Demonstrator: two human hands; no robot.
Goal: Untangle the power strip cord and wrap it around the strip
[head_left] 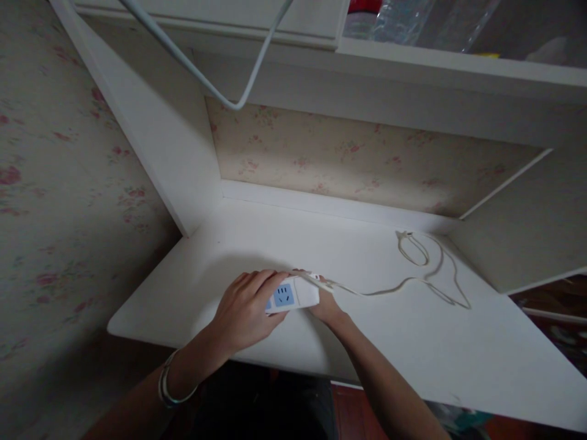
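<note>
A white power strip (306,292) with blue socket faces is held over the front part of the white desk (257,229). My left hand (250,304), with a bangle at the wrist, wraps over its left end and covers most of the sockets. Behind the strip's right end is my right hand (326,304); its fingers are mostly hidden by the strip, and whether they grip it or the cord I cannot tell. The strip's pale cord (389,289) runs off to the right over the desk and ends in a loose loop near the back.
A grey-white cable (238,104) hangs in a bend at the top, in front of the upper cabinet (312,21). Plastic-wrapped items (403,18) sit on the open shelf at top right. Side panels (160,134) and flowered wallpaper (358,150) enclose the desk.
</note>
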